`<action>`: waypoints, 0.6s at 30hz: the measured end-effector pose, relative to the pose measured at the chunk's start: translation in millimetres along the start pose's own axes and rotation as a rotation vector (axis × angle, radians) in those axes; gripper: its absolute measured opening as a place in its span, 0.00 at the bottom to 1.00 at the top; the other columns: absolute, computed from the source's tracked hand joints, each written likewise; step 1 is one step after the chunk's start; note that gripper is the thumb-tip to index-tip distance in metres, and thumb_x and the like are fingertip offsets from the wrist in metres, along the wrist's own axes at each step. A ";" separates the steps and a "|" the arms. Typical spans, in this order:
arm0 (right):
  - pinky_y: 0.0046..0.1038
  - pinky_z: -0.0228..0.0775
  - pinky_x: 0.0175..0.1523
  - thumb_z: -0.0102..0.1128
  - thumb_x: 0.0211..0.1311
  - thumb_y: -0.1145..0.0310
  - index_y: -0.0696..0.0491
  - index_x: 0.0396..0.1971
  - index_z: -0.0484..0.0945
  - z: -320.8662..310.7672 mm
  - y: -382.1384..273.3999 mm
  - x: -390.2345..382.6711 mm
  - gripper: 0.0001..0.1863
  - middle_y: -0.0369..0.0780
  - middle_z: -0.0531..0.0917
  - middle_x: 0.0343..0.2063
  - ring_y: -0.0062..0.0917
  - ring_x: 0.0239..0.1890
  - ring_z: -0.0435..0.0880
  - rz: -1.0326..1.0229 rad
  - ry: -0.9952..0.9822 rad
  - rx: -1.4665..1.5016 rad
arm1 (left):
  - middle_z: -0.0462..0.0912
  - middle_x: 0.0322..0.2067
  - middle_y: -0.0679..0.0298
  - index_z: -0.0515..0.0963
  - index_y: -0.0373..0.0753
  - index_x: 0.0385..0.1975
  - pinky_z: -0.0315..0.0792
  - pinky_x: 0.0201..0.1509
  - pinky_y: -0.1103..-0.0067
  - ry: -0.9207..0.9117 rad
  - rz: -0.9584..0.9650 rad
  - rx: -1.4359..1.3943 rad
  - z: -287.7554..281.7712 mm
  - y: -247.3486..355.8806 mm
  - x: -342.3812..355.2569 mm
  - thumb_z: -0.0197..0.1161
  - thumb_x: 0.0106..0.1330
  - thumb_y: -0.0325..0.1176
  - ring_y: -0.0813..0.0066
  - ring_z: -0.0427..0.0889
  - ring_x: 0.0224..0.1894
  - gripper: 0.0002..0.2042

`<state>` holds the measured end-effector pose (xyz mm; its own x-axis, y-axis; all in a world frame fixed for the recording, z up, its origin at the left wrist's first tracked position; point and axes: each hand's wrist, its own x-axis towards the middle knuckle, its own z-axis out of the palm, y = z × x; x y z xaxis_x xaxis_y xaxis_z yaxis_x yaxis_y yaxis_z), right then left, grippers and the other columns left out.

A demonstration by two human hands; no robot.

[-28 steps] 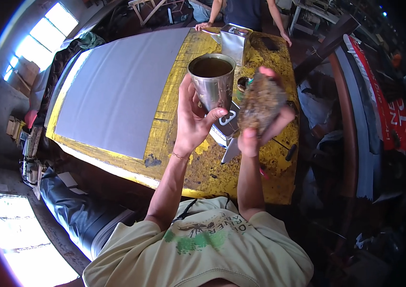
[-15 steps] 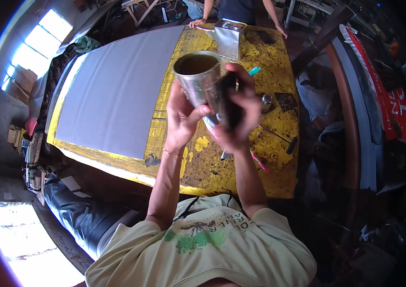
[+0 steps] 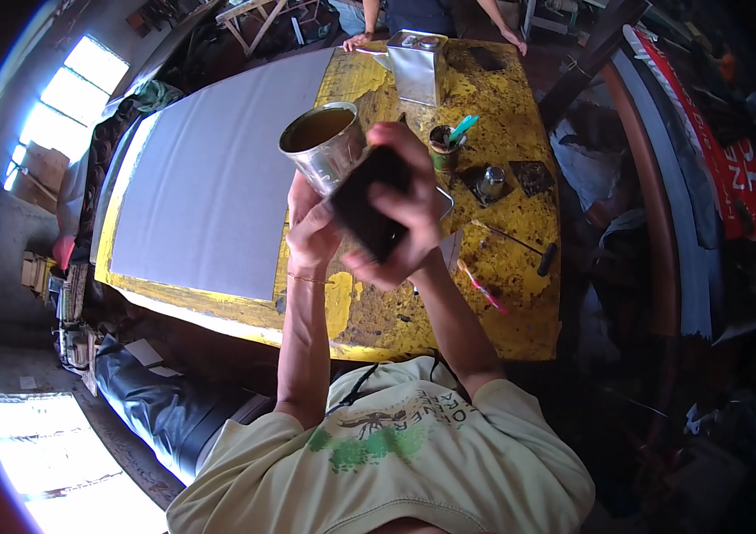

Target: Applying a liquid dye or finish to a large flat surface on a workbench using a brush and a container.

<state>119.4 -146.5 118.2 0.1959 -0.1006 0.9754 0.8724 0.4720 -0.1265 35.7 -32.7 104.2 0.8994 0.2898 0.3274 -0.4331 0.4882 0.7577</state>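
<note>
My left hand (image 3: pixel 311 233) is wrapped round the lower part of a metal can (image 3: pixel 332 165), whose wide mouth tips slightly and shows a brownish inside. In my right hand (image 3: pixel 414 200) is a dark, flat, block-like piece (image 3: pixel 365 214), held close against the can's right side. Motion blurs this hand, and what the dark piece is I cannot make out. Both hands are raised over the yellow, stained table (image 3: pixel 369 316). Beyond my right hand stands a small pot (image 3: pixel 443 153) with a teal-handled tool in it.
A large grey sheet (image 3: pixel 209 178) covers the table's left part. At the far side stands a rectangular metal tin (image 3: pixel 415 78), with another person's hand (image 3: pixel 357 41) near it. Rightward lie a small metal bottle (image 3: pixel 491 182), a black-handled tool (image 3: pixel 545 260) and a pink toothbrush-like stick (image 3: pixel 485 287).
Both hands have shifted left with the can and the dark piece. The dark piece has turned its broad face toward me, and the pot behind is now uncovered.
</note>
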 end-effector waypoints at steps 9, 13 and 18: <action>0.48 0.58 0.63 0.62 0.54 0.46 0.51 0.56 0.61 -16.2 -17.7 -8.2 0.36 0.55 0.65 0.59 0.47 0.61 0.65 0.401 0.390 0.372 | 0.71 0.55 0.55 0.58 0.31 0.62 0.65 0.63 0.70 0.010 0.166 0.305 18.6 7.4 7.2 0.74 0.50 0.34 0.66 0.73 0.56 0.41; 0.48 0.57 0.63 0.67 0.51 0.52 0.54 0.51 0.67 4.6 -6.9 -16.3 0.32 0.59 0.66 0.57 0.49 0.60 0.67 0.084 0.099 0.057 | 0.69 0.56 0.56 0.56 0.33 0.64 0.65 0.63 0.70 0.080 0.193 0.369 28.4 8.6 11.1 0.77 0.47 0.32 0.66 0.71 0.58 0.44; 0.45 0.60 0.63 0.60 0.58 0.52 0.57 0.51 0.64 -5.5 -10.1 -15.6 0.29 0.59 0.67 0.57 0.48 0.58 0.69 0.270 0.317 0.298 | 0.69 0.56 0.57 0.55 0.35 0.63 0.65 0.63 0.69 0.099 0.256 0.341 29.3 -0.2 4.7 0.78 0.46 0.31 0.65 0.69 0.59 0.45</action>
<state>110.0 -154.6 103.2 0.5632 -0.1795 0.8066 0.6156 0.7423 -0.2647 41.8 -55.5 122.2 0.7484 0.4514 0.4858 -0.5820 0.0957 0.8076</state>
